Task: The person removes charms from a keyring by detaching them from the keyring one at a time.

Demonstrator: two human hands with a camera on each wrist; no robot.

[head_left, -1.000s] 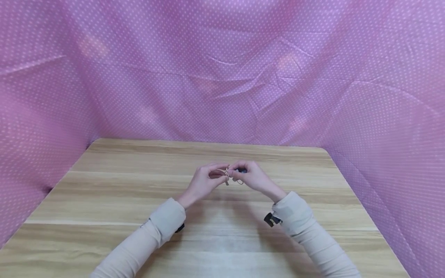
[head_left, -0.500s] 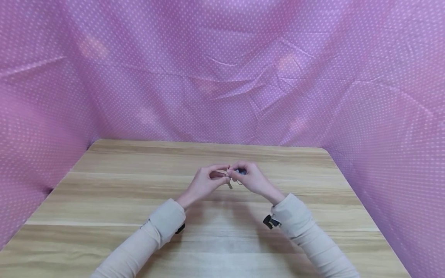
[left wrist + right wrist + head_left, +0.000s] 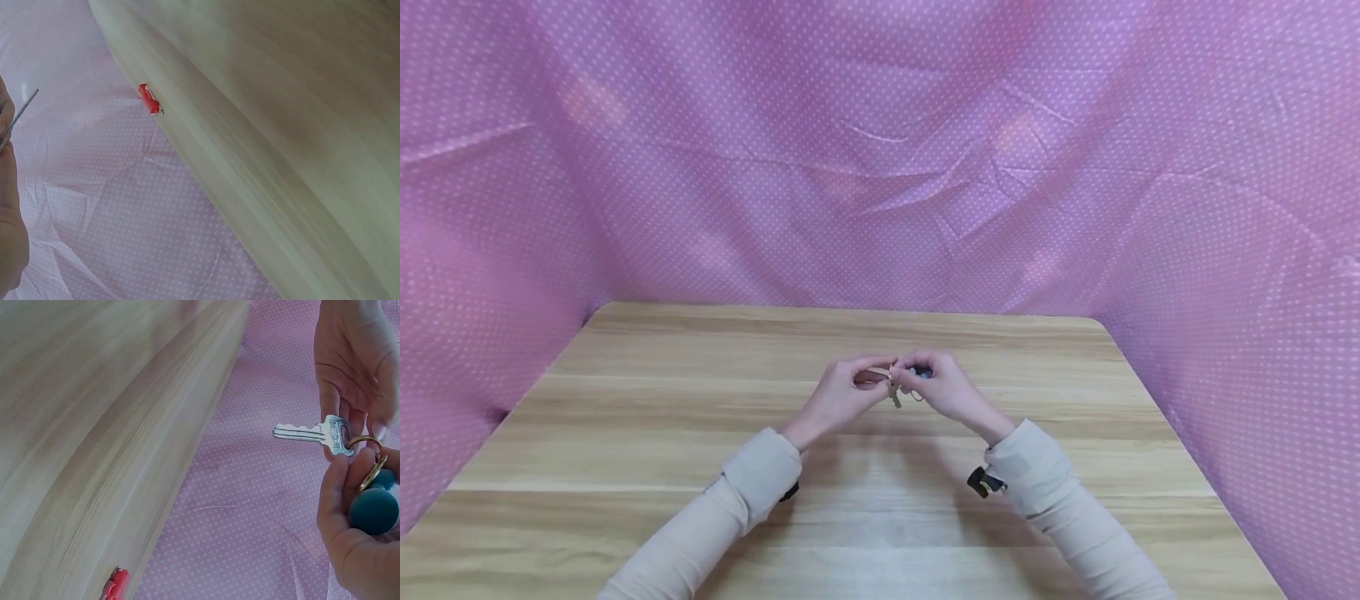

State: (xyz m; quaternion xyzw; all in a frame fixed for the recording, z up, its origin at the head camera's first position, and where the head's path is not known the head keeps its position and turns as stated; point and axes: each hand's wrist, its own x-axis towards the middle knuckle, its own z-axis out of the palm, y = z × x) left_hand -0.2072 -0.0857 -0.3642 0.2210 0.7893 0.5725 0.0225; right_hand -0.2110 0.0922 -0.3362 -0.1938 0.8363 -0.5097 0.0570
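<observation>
Above the middle of the table, my left hand (image 3: 838,396) and right hand (image 3: 951,387) meet fingertip to fingertip over a keychain. A silver key (image 3: 315,434) hangs from its gold key ring (image 3: 366,438), teeth pointing left in the right wrist view. The left fingers and thumb pinch around the ring. My right hand's fingers curl around the gold clasp (image 3: 373,473) and a round teal pendant (image 3: 374,511). Seen edge-on, the key (image 3: 24,112) is a thin sliver in the left wrist view. Fingers partly hide the exact pinch points.
A small red object (image 3: 150,100) lies at the table's edge in both wrist views; its kind is unclear. The wooden table (image 3: 700,350) is enclosed by pink dotted cloth (image 3: 880,225) at the back and sides.
The key has swung down slightly and hangs lower and a little to the right below the left thumb. Both hands stay almost in place.
</observation>
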